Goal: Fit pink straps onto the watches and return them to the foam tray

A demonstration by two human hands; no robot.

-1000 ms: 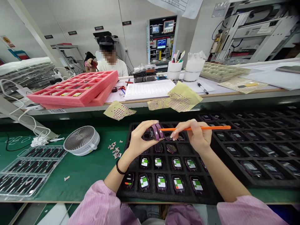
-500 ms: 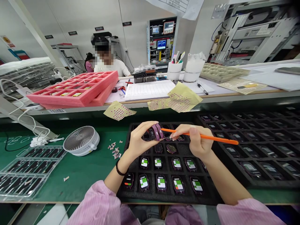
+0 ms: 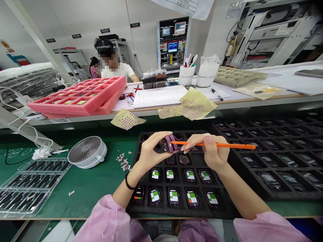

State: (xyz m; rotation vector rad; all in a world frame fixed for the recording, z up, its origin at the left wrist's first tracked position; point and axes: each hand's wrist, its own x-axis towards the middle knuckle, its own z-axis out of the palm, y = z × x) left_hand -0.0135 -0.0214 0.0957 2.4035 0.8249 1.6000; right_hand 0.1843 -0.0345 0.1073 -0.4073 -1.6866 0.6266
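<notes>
Above a black foam tray, my left hand is closed on a purple smartwatch case, its side turned toward my right hand. Between the thumb and fingers of my right hand is a slim orange stick, its pointed end at the side of the purple case. Whether the tip presses on the case I cannot tell. Several watches sit in the tray's pockets below; the front rows, such as one lit watch, show green and white screens. A watch lies tilted in its pocket.
A second black foam tray with watches lies right. On the left are a small white fan, paper scraps and a clear plastic tray of dark parts. Pink foam trays stand on the shelf; a person sits beyond.
The purple case has turned slightly in my left hand. The orange stick's tip has shifted a little left and down along its side. Both grips stay the same.
</notes>
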